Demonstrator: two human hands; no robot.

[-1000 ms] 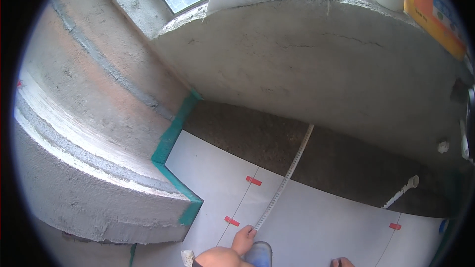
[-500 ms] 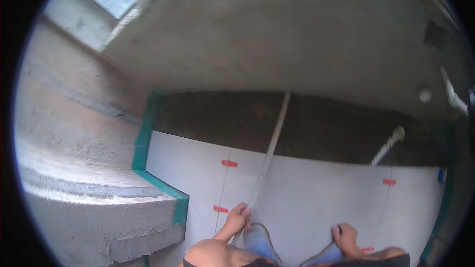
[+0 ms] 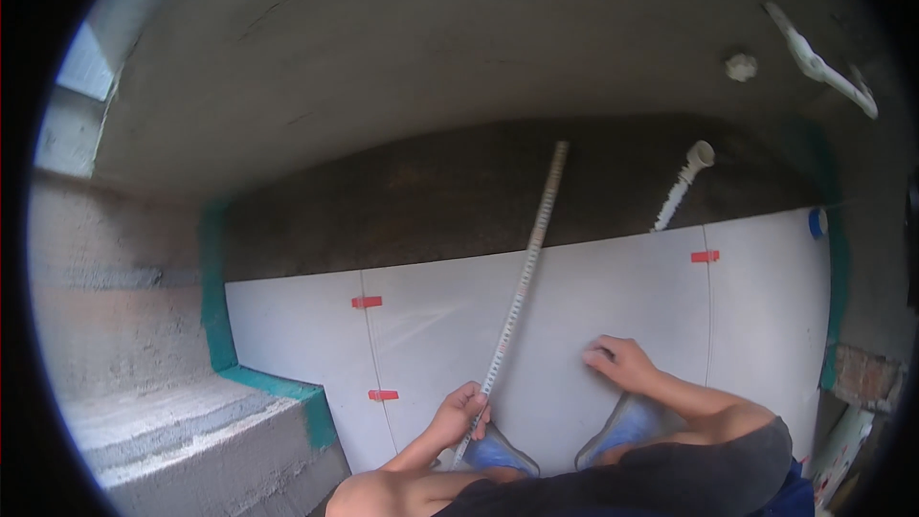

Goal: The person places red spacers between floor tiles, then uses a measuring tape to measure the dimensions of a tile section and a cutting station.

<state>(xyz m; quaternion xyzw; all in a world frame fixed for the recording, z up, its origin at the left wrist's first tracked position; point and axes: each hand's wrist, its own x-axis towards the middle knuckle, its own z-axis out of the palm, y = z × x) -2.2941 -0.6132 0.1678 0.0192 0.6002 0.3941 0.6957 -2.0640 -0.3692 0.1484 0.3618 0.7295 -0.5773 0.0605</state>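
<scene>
1. In the head view, a pale, flat measuring tape (image 3: pixel 523 280) is laid slantwise across smooth white tiles (image 3: pixel 613 297) and over a rough dark floor strip (image 3: pixel 402 201); printed graduations are seen along it, too small to be read.
2. Its near part is pinched between the thumb and fingers of the left hand (image 3: pixel 463 409).
3. The right hand (image 3: pixel 620 362) is held half-curled above the tiles; whether anything is gripped cannot be told.
4. Tile joints are crossed by small red plastic pieces (image 3: pixel 367 303).
5. The left edge is bordered by a green coated band (image 3: pixel 216 297).
6. A white round-mouthed pipe (image 3: pixel 701 154) is seen upon the strip.
</scene>
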